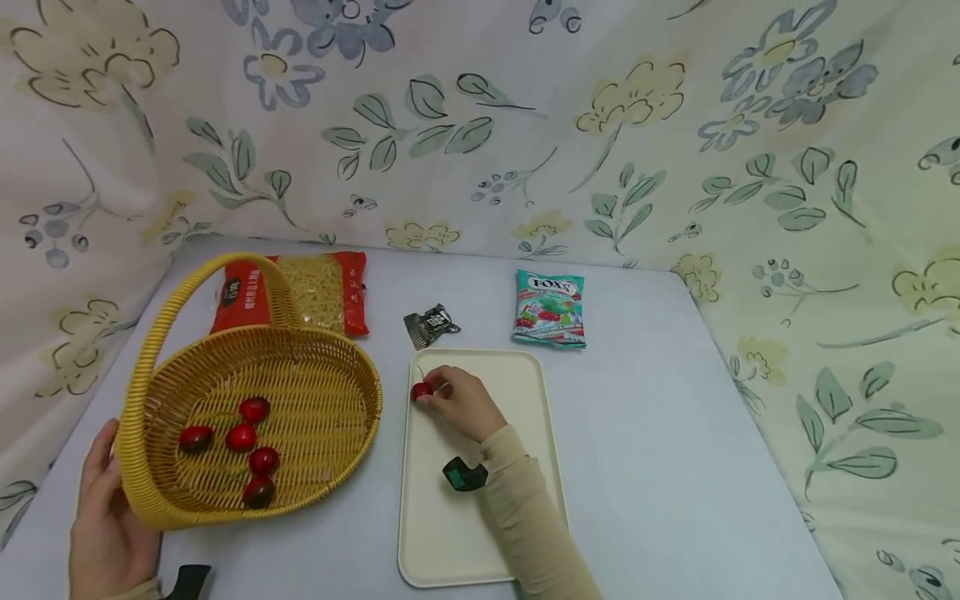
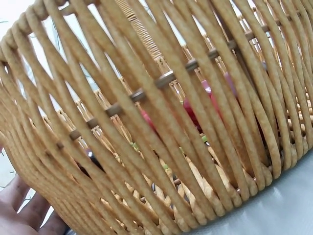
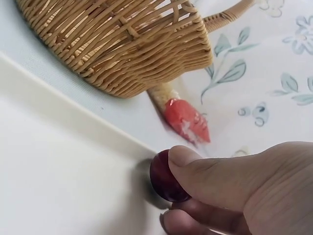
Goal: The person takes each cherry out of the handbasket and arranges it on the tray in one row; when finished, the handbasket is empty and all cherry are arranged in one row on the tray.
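Observation:
Over the top left corner of a cream tray [image 1: 465,542], my right hand [image 1: 465,404] pinches a dark red cherry [image 3: 166,178] between thumb and fingers. Its thin stem points upward in the head view. On the left stands a yellow woven basket [image 1: 330,367] with a tall arched handle. Several red cherries [image 1: 242,437] lie on its bottom, some very dark. My left hand [image 1: 112,517] rests against the basket's outer left side, near the foot of the handle. Through the weave in the left wrist view, bits of the cherries and green stems show.
Behind the basket lies a red and clear bag of pasta [image 1: 322,292], partly hidden by it. A small dark wrapped packet [image 1: 430,325] sits behind the tray. Farther right is a green candy bag [image 1: 550,308]. Flowered cloth [image 1: 465,100] hangs around the white table [image 1: 660,417].

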Demonstrator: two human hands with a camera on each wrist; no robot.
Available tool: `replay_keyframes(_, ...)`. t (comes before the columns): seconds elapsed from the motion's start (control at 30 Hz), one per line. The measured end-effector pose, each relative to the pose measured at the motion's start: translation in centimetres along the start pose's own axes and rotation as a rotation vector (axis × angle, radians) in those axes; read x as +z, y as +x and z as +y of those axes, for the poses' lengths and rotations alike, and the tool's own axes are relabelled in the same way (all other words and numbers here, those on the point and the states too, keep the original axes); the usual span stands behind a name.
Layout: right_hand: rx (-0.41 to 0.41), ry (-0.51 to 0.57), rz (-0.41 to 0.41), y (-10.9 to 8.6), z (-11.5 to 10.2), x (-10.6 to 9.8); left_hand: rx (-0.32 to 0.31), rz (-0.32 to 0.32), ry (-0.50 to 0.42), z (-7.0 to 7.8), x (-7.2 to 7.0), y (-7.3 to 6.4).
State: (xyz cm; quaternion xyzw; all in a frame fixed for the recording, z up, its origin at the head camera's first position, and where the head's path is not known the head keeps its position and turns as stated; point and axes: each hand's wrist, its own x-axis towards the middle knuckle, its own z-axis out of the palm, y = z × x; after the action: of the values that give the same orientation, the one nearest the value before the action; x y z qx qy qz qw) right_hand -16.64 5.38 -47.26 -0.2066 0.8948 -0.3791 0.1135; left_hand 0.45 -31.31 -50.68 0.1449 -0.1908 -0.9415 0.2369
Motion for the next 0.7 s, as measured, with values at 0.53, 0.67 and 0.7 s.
replay_keyframes(0.53, 0.007, -0.02, 0.001, -0.03, 0.22, 0.05, -0.008, -0.018, -0.029, -0.23, 0.12, 0.15)
replay_keyframes(0.67, -0.004, -0.042, -0.001, -0.08, 0.05, -0.03, -0.028, -0.039, 0.033, 0.32, 0.09, 0.12)
replay_keyframes(0.7, -0.005, -0.047, -0.006, -0.08, -0.06, -0.12, -0.044, -0.053, 0.079, 0.67, 0.06, 0.24)
